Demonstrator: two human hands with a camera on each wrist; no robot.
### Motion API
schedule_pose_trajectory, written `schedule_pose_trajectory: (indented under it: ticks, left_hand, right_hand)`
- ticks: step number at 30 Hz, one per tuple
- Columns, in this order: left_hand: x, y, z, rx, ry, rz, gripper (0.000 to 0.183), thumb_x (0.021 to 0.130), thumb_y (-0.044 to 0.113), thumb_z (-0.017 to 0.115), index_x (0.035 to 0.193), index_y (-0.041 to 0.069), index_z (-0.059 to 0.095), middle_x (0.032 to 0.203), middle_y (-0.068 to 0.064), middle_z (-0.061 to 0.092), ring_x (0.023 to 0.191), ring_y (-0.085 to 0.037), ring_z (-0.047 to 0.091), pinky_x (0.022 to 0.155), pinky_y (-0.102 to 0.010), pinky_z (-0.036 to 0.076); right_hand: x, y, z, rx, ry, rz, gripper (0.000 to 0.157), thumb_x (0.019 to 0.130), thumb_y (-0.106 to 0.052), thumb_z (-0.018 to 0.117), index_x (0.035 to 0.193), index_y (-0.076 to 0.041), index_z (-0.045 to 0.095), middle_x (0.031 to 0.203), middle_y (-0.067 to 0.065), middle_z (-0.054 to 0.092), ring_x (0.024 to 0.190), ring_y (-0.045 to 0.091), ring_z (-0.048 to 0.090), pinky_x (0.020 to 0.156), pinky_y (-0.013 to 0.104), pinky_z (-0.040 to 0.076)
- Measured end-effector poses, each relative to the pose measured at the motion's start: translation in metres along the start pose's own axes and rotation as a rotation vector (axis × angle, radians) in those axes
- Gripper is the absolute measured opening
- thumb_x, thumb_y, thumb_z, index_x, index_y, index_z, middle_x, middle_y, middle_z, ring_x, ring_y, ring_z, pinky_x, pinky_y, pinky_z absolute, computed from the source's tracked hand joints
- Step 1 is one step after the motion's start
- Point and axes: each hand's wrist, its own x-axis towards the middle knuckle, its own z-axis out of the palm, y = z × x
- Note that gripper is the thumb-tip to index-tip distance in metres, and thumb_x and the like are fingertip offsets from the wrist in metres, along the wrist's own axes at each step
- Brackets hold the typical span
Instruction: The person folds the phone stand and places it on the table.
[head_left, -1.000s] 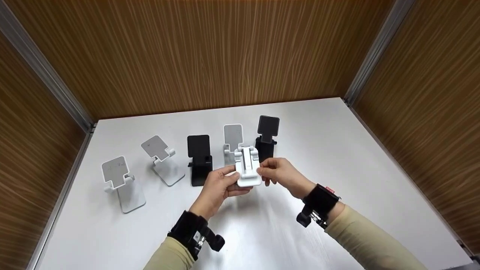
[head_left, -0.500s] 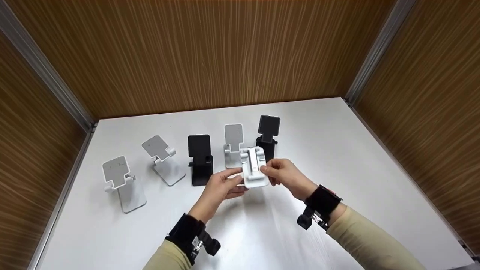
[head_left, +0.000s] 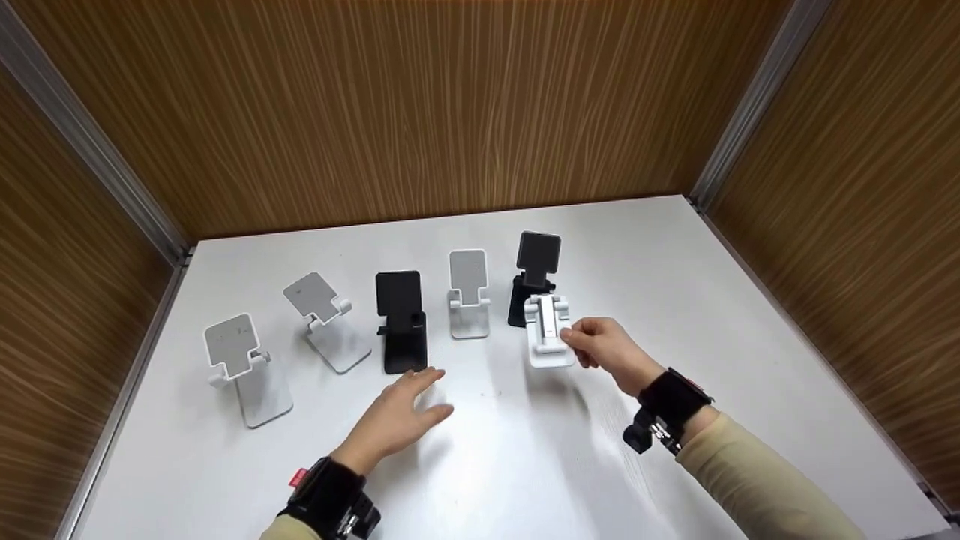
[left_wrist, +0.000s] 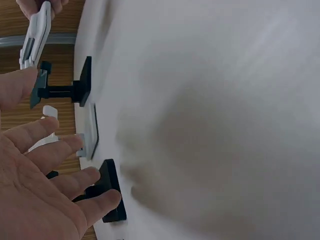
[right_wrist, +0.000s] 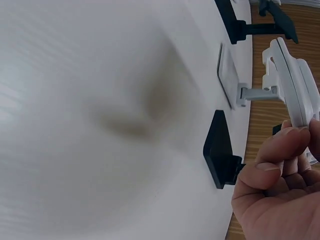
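Note:
My right hand (head_left: 609, 351) pinches the right edge of a folded white phone stand (head_left: 549, 330) between thumb and fingers, holding it above the table. In the right wrist view the folded stand (right_wrist: 292, 80) is seen edge-on, its pieces lying flat together. My left hand (head_left: 396, 411) is apart from everything, its fingers spread over the table just in front of a black phone stand (head_left: 400, 300). In the left wrist view the left palm (left_wrist: 40, 185) faces the camera and holds nothing. Behind the folded stand, another black phone stand (head_left: 538, 255) is upright and partly hidden.
An unfolded white phone stand (head_left: 468, 277) stands between the two black ones. Farther left are two more white phone stands, one tilted (head_left: 313, 296) and one at the far left (head_left: 232, 345). Wood-grain panels (head_left: 450, 112) border the white table (head_left: 720, 315).
My left hand has let go of the folded white phone stand and drawn back to the left and nearer. The right hand has carried the stand to the right.

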Motion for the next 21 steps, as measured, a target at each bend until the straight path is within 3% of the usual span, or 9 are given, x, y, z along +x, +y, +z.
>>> schedule_pose_trajectory:
  ticks: [5,8,16,21]
  left_hand:
    - [-0.010,-0.015,0.000,0.224,-0.027,0.000,0.073,0.091,0.047,0.073,0.152,0.015,0.050,0.165,-0.011,0.033,0.152,-0.050,0.017,0.123,-0.071,0.012]
    - [-0.015,-0.022,0.000,0.306,-0.032,-0.019,0.079,0.087,0.051,0.076,0.153,0.018,0.048,0.168,-0.009,0.027,0.153,-0.051,0.012,0.121,-0.074,0.006]
    - [-0.029,-0.036,-0.002,0.402,-0.077,-0.040,0.097,0.075,0.060,0.081,0.157,0.026,0.042,0.170,-0.010,0.017,0.152,-0.055,0.004,0.115,-0.081,-0.004]
    - [-0.031,-0.041,-0.002,0.419,-0.079,-0.061,0.102,0.071,0.065,0.081,0.157,0.028,0.042,0.171,-0.010,0.017,0.152,-0.056,0.002,0.111,-0.085,-0.005]
  right_hand:
    - [0.003,0.014,-0.017,-0.052,0.038,0.034,0.023,0.102,-0.020,0.061,0.084,-0.007,0.060,0.064,-0.002,0.049,0.059,0.010,0.044,0.054,0.020,0.034]
    - [0.003,0.022,-0.027,-0.078,0.061,0.064,0.023,0.102,-0.019,0.061,0.082,-0.008,0.059,0.063,-0.003,0.049,0.058,0.010,0.044,0.054,0.020,0.035]
    - [0.003,0.038,-0.050,-0.139,0.059,0.125,0.026,0.104,-0.019,0.059,0.080,-0.008,0.058,0.062,-0.004,0.048,0.057,0.009,0.043,0.053,0.021,0.035]
    - [0.001,0.044,-0.059,-0.172,0.037,0.154,0.024,0.103,-0.018,0.060,0.082,-0.006,0.061,0.063,-0.004,0.048,0.057,0.009,0.043,0.052,0.020,0.033]
